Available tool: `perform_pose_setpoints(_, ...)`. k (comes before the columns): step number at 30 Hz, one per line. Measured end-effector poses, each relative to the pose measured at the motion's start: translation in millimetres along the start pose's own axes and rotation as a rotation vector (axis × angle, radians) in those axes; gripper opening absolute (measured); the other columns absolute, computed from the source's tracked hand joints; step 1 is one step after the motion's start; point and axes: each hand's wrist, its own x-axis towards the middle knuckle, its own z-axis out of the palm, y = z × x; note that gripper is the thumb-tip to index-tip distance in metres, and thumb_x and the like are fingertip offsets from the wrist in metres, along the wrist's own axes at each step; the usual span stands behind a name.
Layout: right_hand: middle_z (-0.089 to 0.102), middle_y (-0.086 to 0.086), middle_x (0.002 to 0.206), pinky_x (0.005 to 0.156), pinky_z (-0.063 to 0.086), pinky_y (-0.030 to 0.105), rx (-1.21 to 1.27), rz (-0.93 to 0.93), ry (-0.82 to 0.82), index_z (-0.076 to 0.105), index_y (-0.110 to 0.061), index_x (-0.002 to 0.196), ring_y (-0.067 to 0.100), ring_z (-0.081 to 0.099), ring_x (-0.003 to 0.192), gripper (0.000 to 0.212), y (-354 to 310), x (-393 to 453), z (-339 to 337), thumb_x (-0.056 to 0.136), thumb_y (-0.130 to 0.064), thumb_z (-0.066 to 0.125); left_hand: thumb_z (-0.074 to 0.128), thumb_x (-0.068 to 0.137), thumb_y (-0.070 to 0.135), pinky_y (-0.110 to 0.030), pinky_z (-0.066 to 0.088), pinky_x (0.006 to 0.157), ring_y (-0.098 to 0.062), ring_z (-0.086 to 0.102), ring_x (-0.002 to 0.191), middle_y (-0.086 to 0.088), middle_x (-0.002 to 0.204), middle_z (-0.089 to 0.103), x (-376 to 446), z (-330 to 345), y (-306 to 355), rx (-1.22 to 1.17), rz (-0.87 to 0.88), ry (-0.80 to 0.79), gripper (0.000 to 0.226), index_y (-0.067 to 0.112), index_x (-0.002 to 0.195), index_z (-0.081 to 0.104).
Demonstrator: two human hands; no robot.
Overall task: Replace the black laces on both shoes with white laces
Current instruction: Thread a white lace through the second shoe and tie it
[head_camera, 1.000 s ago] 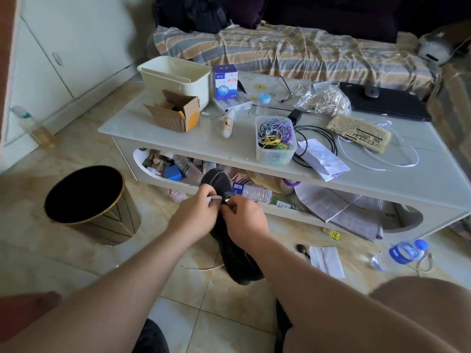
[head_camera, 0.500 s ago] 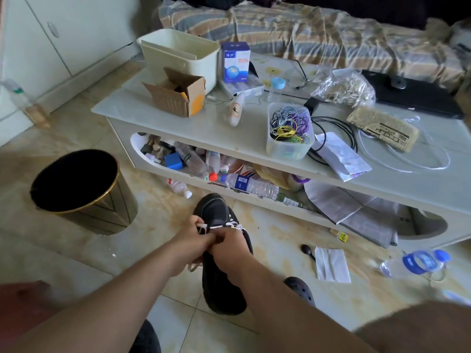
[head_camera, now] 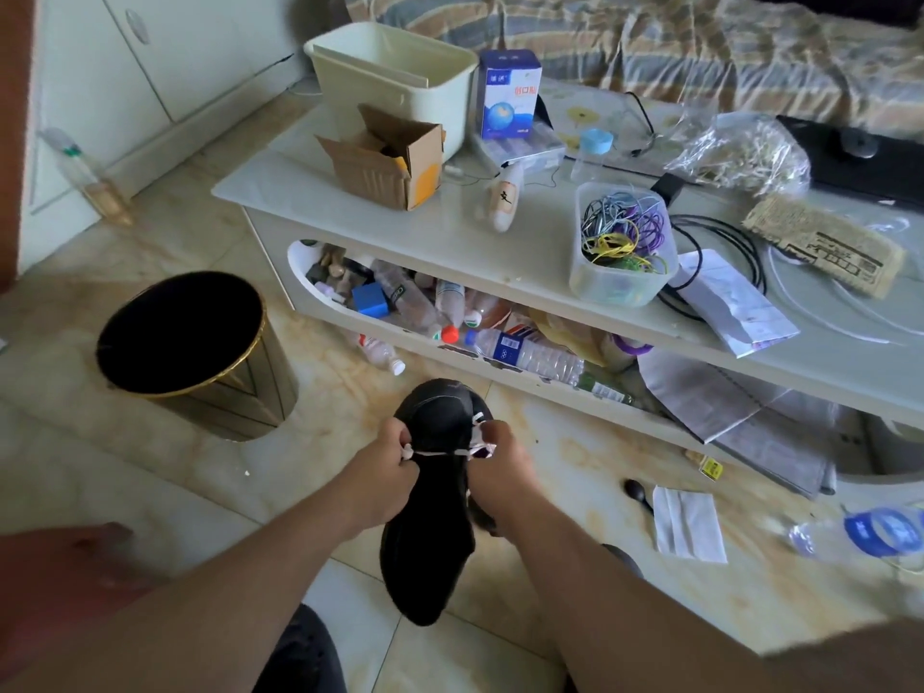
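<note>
Black fabric shoe [head_camera: 431, 497] held toe-up over floor, near the black gold-rimmed bin [head_camera: 192, 352]. Left hand [head_camera: 387, 480] and right hand [head_camera: 502, 472] each pinch the thin white lace [head_camera: 440, 452], stretched across the shoe.

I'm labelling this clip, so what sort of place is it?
Probably a lived-in living room at home: a cluttered white coffee table, a sofa with a striped cover behind it, and a black waste bin on the tiled floor.
</note>
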Motion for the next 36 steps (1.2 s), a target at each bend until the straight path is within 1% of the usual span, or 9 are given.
perform_pose_setpoints(3, 0.064, -0.006, 0.103, 0.054, 0.050, 0.027, 0.032, 0.038, -0.185, 0.045, -0.045, 0.133, 0.018, 0.065, 0.077, 0.052, 8, -1, 4, 0.091, -0.015, 0.045, 0.038, 0.097, 0.010, -0.035, 0.037, 0.056, -0.022, 0.044, 0.070, -0.009, 0.082, 0.047, -3, -1, -1, -0.035, -0.030, -0.014, 0.021, 0.030, 0.102, 0.039)
perform_pose_setpoints(6, 0.067, 0.001, 0.086, 0.062, 0.043, 0.029, -0.205, -0.004, -0.214, 0.069, -0.024, 0.102, 0.017, 0.058, 0.068, 0.025, 19, 3, 5, 0.101, -0.037, 0.048, 0.039, 0.097, 0.012, -0.036, 0.042, 0.065, -0.023, 0.049, 0.074, -0.009, 0.086, 0.052, -6, -7, -9, -0.059, -0.071, 0.013, 0.021, 0.031, 0.105, 0.040)
perform_pose_setpoints(10, 0.071, 0.001, 0.075, 0.061, 0.056, 0.029, -0.498, -0.003, -0.091, 0.068, -0.019, 0.075, 0.019, 0.067, 0.069, 0.030, 28, -6, -17, 0.082, -0.043, 0.051, 0.039, 0.099, 0.016, -0.039, 0.048, 0.068, -0.023, 0.054, 0.082, -0.014, 0.100, 0.056, 3, -8, -40, -0.058, -0.182, 0.035, 0.018, 0.027, 0.113, 0.038)
perform_pose_setpoints(13, 0.067, 0.002, 0.069, 0.039, 0.041, 0.018, -0.437, -0.035, -0.022, 0.063, -0.014, 0.072, 0.011, 0.061, 0.050, 0.021, 9, -15, -33, 0.085, -0.030, 0.056, 0.044, 0.101, 0.020, -0.049, 0.057, 0.075, -0.028, 0.059, 0.085, -0.017, 0.105, 0.056, 14, 18, -58, -0.027, -0.309, 0.063, 0.020, 0.023, 0.119, 0.035)
perform_pose_setpoints(19, 0.069, -0.002, 0.086, 0.072, 0.058, 0.035, -0.605, -0.225, -0.226, 0.071, -0.027, 0.083, 0.018, 0.067, 0.080, 0.023, -49, -26, -50, 0.094, -0.045, 0.061, 0.041, 0.103, 0.009, -0.045, 0.051, 0.096, -0.038, 0.065, 0.112, -0.020, 0.124, 0.063, 3, 88, -74, 0.105, -0.306, 0.063, 0.038, 0.007, 0.141, 0.035)
perform_pose_setpoints(24, 0.066, -0.005, 0.083, 0.067, 0.058, 0.029, -0.323, -0.333, -0.122, 0.075, -0.030, 0.098, 0.015, 0.064, 0.073, 0.009, -77, -37, -70, 0.096, -0.032, 0.067, 0.046, 0.101, 0.011, -0.038, 0.049, 0.099, -0.035, 0.061, 0.118, -0.015, 0.129, 0.062, 10, 66, -68, 0.112, -0.284, 0.097, 0.030, 0.015, 0.130, 0.051)
perform_pose_setpoints(28, 0.067, -0.002, 0.076, 0.070, 0.061, 0.044, -0.157, -0.386, -0.078, 0.073, -0.030, 0.091, 0.020, 0.062, 0.066, 0.008, -100, -49, -77, 0.097, -0.029, 0.068, 0.062, 0.092, 0.019, -0.030, 0.049, 0.077, -0.031, 0.067, 0.102, -0.007, 0.114, 0.066, 2, 15, -27, -0.035, -0.233, 0.148, 0.023, 0.026, 0.114, 0.058)
perform_pose_setpoints(31, 0.069, -0.002, 0.069, 0.068, 0.062, 0.038, -0.060, -0.420, -0.075, 0.075, -0.021, 0.088, 0.011, 0.060, 0.058, 0.010, -118, -64, -82, 0.097, -0.026, 0.072, 0.054, 0.100, 0.015, -0.029, 0.044, 0.073, -0.028, 0.068, 0.094, 0.001, 0.090, 0.073, -11, -23, 13, -0.010, -0.064, 0.190, 0.024, 0.024, 0.084, 0.069)
perform_pose_setpoints(36, 0.074, 0.004, 0.078, 0.056, 0.052, 0.027, 0.213, -0.449, -0.133, 0.074, -0.009, 0.097, 0.018, 0.056, 0.052, 0.011, -148, -102, -96, 0.099, -0.019, 0.070, 0.049, 0.105, 0.014, -0.026, 0.042, 0.082, -0.023, 0.064, 0.112, 0.001, 0.121, 0.072, -66, -76, 82, 0.252, 0.232, 0.280, 0.034, 0.019, 0.133, 0.066)
